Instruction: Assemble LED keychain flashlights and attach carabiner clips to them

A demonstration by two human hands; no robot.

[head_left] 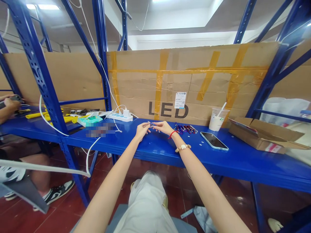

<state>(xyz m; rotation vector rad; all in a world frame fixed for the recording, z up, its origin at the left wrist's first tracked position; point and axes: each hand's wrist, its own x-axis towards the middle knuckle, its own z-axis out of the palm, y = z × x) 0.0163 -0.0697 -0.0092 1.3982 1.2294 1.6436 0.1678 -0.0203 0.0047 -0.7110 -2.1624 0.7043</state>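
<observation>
Both my hands meet above the blue tabletop (pixel 155 147), near the cardboard wall. Pinched between their fingertips is a small blue metal clip (pixel 152 125), perhaps a carabiner; fingers cover most of it. My left hand (pixel 143 130) is closed on its left side. From the right, my right hand (pixel 164 127) grips the same piece, with a red string and a beaded bracelet on that wrist. Just right of my right hand lies a loose pile of small metal carabiners (pixel 186 129) in blue, purple and red.
To the right are a phone (pixel 214 140), a plastic cup with a straw (pixel 216 119) and an open cardboard box (pixel 259 139). Leftward, a white power strip (pixel 119 116), cables and a green packet (pixel 89 120) lie near a blue post. Another person's hand (pixel 11 105) shows far left.
</observation>
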